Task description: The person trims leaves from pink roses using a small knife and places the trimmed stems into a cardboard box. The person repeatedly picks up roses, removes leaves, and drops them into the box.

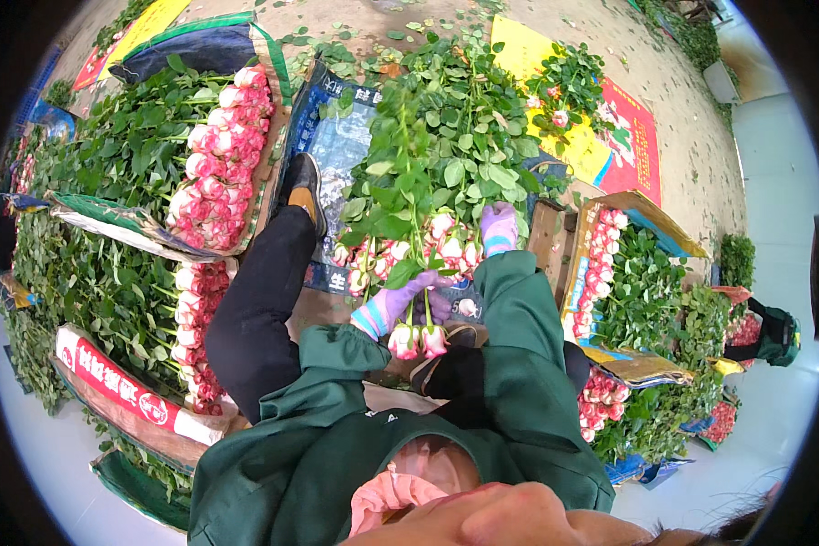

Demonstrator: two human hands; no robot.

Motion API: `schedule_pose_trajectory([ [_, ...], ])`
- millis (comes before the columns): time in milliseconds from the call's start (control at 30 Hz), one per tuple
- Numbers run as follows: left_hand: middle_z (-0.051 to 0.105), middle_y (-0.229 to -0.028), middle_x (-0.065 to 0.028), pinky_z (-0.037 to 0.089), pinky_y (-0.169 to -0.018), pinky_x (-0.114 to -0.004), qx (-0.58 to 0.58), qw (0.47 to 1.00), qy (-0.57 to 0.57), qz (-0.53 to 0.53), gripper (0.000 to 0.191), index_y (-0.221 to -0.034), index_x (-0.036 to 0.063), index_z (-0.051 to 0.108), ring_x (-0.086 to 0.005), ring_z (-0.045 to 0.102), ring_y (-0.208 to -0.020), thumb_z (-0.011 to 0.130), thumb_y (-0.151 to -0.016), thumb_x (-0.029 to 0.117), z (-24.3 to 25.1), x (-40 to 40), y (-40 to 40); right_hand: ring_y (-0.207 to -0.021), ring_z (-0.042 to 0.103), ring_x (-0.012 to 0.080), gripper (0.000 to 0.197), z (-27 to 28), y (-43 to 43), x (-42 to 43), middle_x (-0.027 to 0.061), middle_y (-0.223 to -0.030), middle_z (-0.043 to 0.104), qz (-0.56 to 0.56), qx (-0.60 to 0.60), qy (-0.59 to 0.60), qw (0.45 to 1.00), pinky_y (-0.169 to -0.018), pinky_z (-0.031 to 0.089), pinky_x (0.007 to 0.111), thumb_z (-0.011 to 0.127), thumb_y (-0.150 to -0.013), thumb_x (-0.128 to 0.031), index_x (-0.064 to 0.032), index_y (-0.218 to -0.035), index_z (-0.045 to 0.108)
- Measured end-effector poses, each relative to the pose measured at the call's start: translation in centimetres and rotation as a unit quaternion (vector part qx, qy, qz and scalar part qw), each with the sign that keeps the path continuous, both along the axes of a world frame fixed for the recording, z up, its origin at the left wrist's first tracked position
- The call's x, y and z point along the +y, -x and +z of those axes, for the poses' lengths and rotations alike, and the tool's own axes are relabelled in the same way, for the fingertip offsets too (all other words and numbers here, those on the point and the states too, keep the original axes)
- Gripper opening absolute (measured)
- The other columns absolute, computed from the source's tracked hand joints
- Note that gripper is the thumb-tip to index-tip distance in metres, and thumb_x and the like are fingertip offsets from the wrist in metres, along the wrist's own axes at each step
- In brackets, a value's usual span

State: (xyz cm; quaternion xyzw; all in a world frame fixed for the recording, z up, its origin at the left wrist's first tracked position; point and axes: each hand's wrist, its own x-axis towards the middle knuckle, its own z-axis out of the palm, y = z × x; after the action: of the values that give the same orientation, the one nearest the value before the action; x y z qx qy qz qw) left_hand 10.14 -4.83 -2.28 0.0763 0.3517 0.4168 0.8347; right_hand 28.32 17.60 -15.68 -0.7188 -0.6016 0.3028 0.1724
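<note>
My left hand [403, 300], in a purple glove, is closed around the stems of a few roses; two pink-and-white blooms [418, 341] hang below it and their leafy stems stretch away from me. My right hand [499, 226], gloved too, reaches into the right edge of the rose pile [450, 136], beside its blooms; its fingertips are partly hidden, and whether it grips a stem is unclear. The pile lies on a blue printed woven sheet [341, 130] between my legs.
Rose bundles [225, 164] in woven-sack wraps line my left. More bundles [597, 266] stand on the right, near a wooden piece [549, 235]. Loose roses [563, 89] lie on a yellow and red sheet [631, 136]. A person [778, 334] is at the far right.
</note>
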Motion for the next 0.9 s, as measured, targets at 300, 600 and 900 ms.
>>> schedule_pose_trajectory([
  [300,0.065,-0.084,-0.0053,0.053,-0.082,-0.037,-0.139,0.986,-0.020,0.089,0.048,-0.129,-0.0032,0.047,-0.0205,0.065,-0.082,0.052,-0.095,0.030,-0.8,-0.6,-0.8,-0.041,0.043,0.0106,0.024,9.2,0.9,0.2,0.0082,-0.069,0.064,0.034,0.266,0.315,0.910,-0.036,0.031,0.026,0.062,-0.085,-0.025,-0.0030,-0.094,0.059],
  [600,0.065,-0.088,-0.0095,0.054,-0.075,-0.033,-0.084,0.990,-0.077,0.086,0.045,-0.131,-0.0006,0.045,-0.0229,0.065,-0.084,0.054,-0.094,0.024,-1.0,-1.0,-0.4,-0.047,0.046,0.0073,0.026,18.0,2.0,-1.4,0.0016,-0.067,0.062,0.150,0.228,0.082,0.958,-0.043,0.038,0.023,0.063,-0.088,-0.025,-0.0031,-0.102,0.060],
  [900,0.065,-0.071,-0.0082,0.052,-0.054,-0.025,0.166,0.966,-0.193,0.032,0.044,-0.126,0.0018,0.053,-0.0180,0.067,-0.065,0.057,-0.093,0.031,1.5,-3.5,2.7,-0.053,0.048,0.0067,0.012,13.2,0.2,-19.0,0.0012,-0.072,0.061,0.134,0.334,0.112,0.926,-0.046,0.038,0.022,0.054,-0.092,-0.017,-0.0059,-0.092,0.057],
])
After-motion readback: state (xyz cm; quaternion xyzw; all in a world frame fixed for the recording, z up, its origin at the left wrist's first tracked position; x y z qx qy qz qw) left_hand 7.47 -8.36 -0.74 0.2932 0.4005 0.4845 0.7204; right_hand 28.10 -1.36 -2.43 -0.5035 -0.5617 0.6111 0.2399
